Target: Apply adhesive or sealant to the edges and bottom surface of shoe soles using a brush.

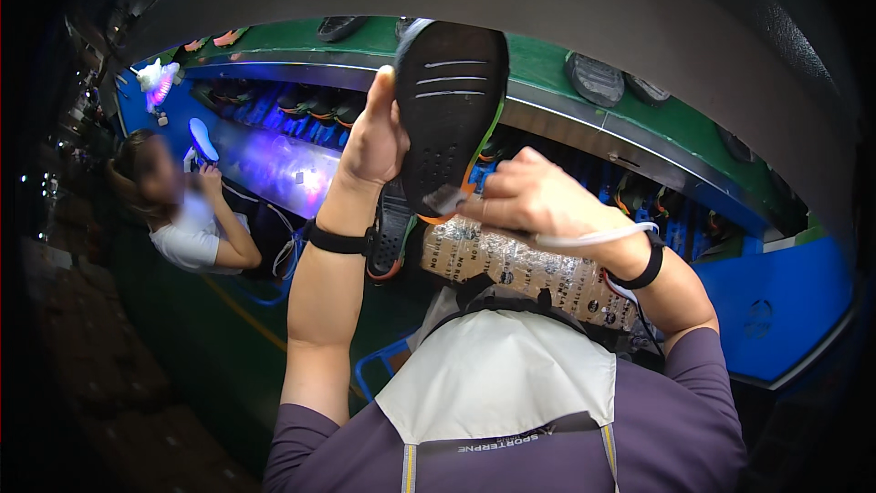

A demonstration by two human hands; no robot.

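My left hand (pixel 376 137) grips a black shoe sole (pixel 449 119) by its left edge, the thumb stretched up along it. The sole stands nearly upright, with three pale slits near the top, small holes lower down and a green and orange rim. My right hand (pixel 525 194) is closed at the sole's lower end, fingertips by a greyish, shiny patch there; what they pinch is hidden. A white cord (pixel 598 237) runs along my right wrist. Below my left hand, partly covered, is a second black sole (pixel 391 236) with holes.
A green conveyor belt (pixel 547 46) carries several dark soles across the back. Under it, a shelf holds more soles on blue supports. A taped, plastic-wrapped box (pixel 497 260) sits before me. At left, a person (pixel 196 210) holds a sole by a purple-lit surface.
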